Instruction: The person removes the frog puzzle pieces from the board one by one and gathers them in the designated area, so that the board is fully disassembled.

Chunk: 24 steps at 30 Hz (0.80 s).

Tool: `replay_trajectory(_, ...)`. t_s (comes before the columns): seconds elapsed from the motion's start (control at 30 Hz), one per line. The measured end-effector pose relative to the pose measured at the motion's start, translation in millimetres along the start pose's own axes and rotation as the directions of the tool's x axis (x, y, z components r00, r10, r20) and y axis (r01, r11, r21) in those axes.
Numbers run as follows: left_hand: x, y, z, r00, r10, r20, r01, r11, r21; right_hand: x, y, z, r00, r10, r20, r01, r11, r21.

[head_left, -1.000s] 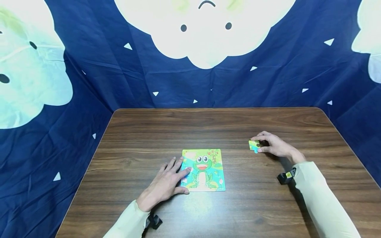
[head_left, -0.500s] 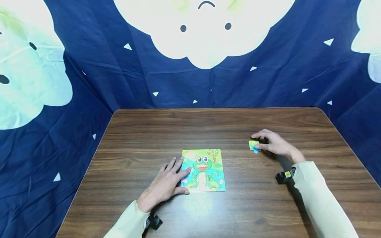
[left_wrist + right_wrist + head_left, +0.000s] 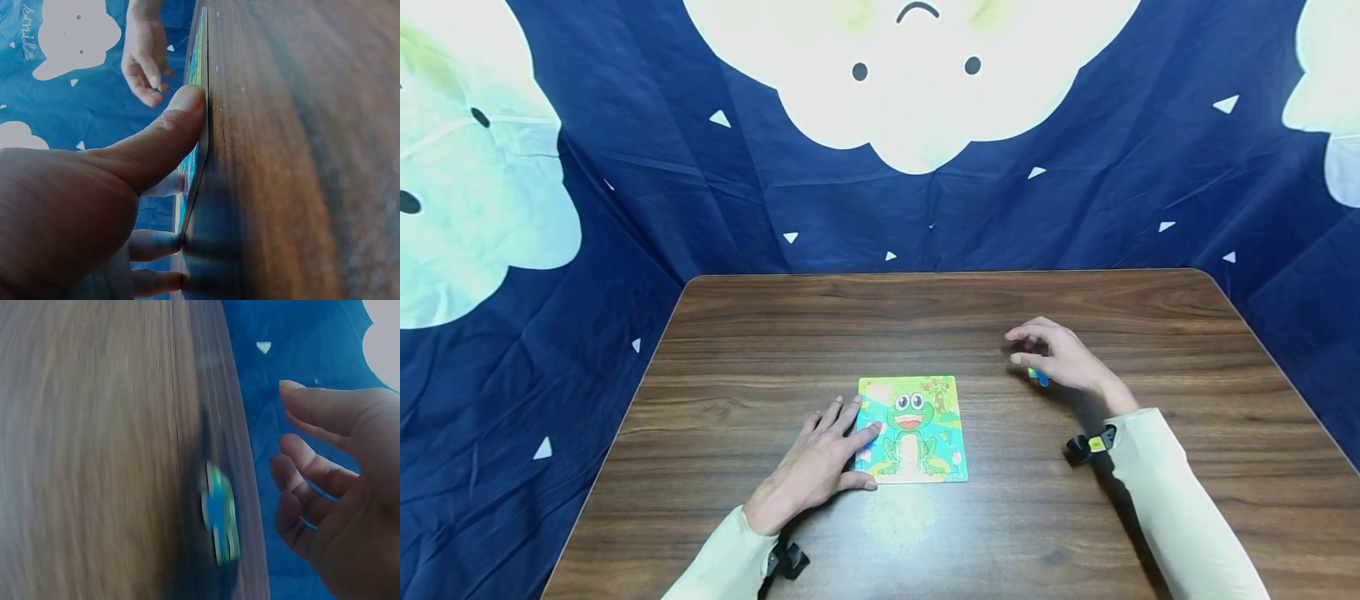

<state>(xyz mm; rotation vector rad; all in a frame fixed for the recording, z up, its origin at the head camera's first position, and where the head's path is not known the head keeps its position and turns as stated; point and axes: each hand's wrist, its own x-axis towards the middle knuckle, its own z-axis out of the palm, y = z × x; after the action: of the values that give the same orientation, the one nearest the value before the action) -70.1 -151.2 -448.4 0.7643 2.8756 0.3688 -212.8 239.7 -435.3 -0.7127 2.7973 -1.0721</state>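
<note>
A square frog puzzle (image 3: 925, 433) lies flat near the middle of the table. My left hand (image 3: 820, 458) rests at its left side with fingers spread over the edge; in the left wrist view the thumb (image 3: 169, 128) lies along the puzzle's near edge. Off to the right, a loose green and blue puzzle piece (image 3: 220, 512) lies on the table. My right hand (image 3: 1063, 358) hovers over that piece, fingers loosely bent and holding nothing. From the head view the hand covers most of the piece; the right wrist view shows a gap between them.
The brown wooden table (image 3: 760, 333) runs back to a blue cloth backdrop (image 3: 850, 208) printed with white clouds. The same cloth hangs at both sides. Black wrist cameras sit below each hand, the right one (image 3: 1078, 450) close over the table.
My right hand has let go of the puzzle piece, risen from it and shifted left, leaving the piece on the table. The left hand and the frog puzzle have stayed put.
</note>
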Motion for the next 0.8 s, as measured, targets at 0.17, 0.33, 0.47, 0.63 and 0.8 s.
replay_trajectory(0.17, 0.2, 0.2, -0.1, 1.000, 0.000, -0.001, 0.000, 1.000, -0.005, 6.3, -14.6, 12.3, 1.000, -0.026, 0.016, 0.025, 0.999, 0.045)
replay_trajectory(0.33, 0.3, 0.0, 0.1, 1.000, 0.006, -0.002, -0.006, 1.000, -0.003, 12.0, -28.1, 25.2, 0.999, -0.045, 0.030, 0.043, 0.996, 0.072)
replay_trajectory(0.47, 0.3, 0.0, 0.1, 1.000, 0.006, -0.001, -0.006, 1.000, -0.004, 15.7, -38.5, 34.9, 0.997, -0.061, 0.046, 0.055, 0.993, 0.106)
replay_trajectory(0.63, 0.3, -0.1, 0.2, 1.000, 0.004, 0.000, -0.004, 1.000, -0.007, 20.5, -49.1, 46.9, 0.994, -0.091, 0.067, 0.079, 0.983, 0.163)
replay_trajectory(0.8, -0.2, -0.4, 0.4, 1.000, 0.005, -0.002, -0.005, 1.000, -0.008, 24.1, -57.8, 59.2, 0.991, -0.092, 0.096, 0.073, 0.980, 0.186)
